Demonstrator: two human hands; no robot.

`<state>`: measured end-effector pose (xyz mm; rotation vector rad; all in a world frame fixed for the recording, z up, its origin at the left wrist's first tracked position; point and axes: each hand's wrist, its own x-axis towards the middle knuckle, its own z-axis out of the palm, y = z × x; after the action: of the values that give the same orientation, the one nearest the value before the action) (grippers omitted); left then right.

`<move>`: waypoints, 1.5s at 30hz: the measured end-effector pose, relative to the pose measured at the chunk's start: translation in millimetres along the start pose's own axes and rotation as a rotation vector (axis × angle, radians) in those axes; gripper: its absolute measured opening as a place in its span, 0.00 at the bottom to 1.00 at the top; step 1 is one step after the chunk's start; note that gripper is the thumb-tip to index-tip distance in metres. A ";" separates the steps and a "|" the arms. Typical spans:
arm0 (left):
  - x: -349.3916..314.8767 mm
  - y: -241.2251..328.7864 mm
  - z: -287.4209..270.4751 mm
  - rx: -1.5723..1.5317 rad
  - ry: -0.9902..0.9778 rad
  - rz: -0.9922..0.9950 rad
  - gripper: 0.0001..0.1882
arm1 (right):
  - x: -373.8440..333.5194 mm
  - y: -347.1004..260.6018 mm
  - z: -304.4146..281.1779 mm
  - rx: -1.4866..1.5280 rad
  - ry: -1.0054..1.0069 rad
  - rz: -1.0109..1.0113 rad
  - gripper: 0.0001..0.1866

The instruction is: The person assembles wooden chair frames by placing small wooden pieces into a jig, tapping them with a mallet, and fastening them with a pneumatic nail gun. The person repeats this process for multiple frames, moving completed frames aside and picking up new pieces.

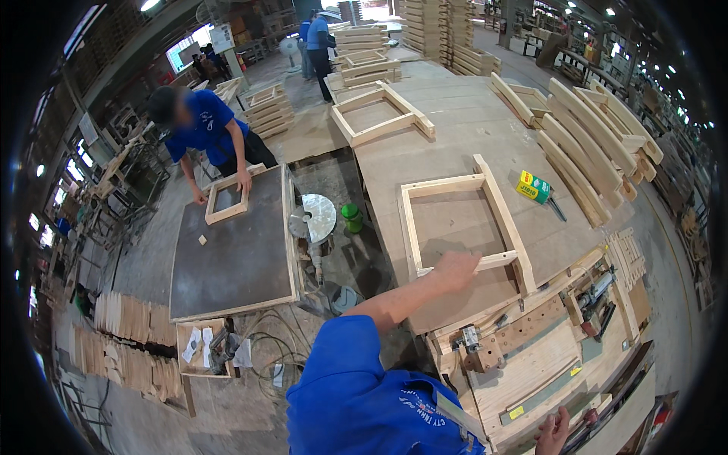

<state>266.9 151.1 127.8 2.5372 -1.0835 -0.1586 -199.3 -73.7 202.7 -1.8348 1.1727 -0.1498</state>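
Note:
My left arm reaches forward across the board-topped table. The left hand (457, 270) is closed on the near rail of a pale wooden frame (497, 260), which lies flat there. One side piece of this frame runs past its corners at both ends. Low at the right, close to the edge of the jig bench, is my right hand (552, 434), with its fingers loosely bent and apart and nothing seen in them. Beyond the held frame's right side lies a yellow and green can (533, 187) with a dark-handled tool (557, 208) beside it.
A second wooden frame (383, 114) lies farther up the table (462, 102). Curved wooden parts (580, 144) stand along its right side. The jig bench (523, 371) carries clamps. At the left, a co-worker (208, 129) handles a small frame (227, 199) on a dark-topped table (235, 265).

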 end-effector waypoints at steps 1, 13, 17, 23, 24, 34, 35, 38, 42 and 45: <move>3.8 -2.6 1.2 0.022 0.053 0.024 0.20 | 0.5 -2.4 4.5 -0.004 -0.009 0.034 0.30; 37.4 -30.3 -1.7 0.071 0.033 -0.024 0.20 | -35.2 34.5 89.5 0.034 -0.025 0.078 0.27; 35.8 -25.8 -1.5 0.073 0.077 -0.076 0.17 | -58.6 9.2 98.6 -0.124 -0.076 0.013 0.29; 16.2 -13.0 17.3 0.019 0.451 0.091 0.34 | -111.6 58.6 103.8 -0.073 0.100 -0.146 0.32; 3.9 4.6 21.5 -0.031 0.522 0.156 0.32 | -119.5 78.9 108.4 -0.103 0.042 -0.058 0.33; -89.8 212.9 64.9 -0.246 0.236 0.797 0.18 | -371.6 228.1 56.0 0.150 0.797 0.542 0.27; -102.0 228.2 74.7 -0.259 0.189 0.858 0.17 | -401.1 259.3 59.6 0.027 0.995 0.713 0.26; -140.8 266.6 89.4 -0.282 0.063 0.980 0.14 | -468.6 300.4 53.8 -0.001 1.117 1.051 0.25; -190.5 291.2 101.9 -0.372 -0.093 1.046 0.10 | -506.5 352.3 76.3 -0.477 1.210 1.313 0.32; -208.6 297.5 107.8 -0.333 -0.178 1.135 0.10 | -546.4 391.1 67.5 -0.441 1.155 1.489 0.32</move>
<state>-105.3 80.3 133.1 1.3452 -2.1475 -0.2186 -713.6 341.2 63.3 -0.5860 3.2367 -0.0646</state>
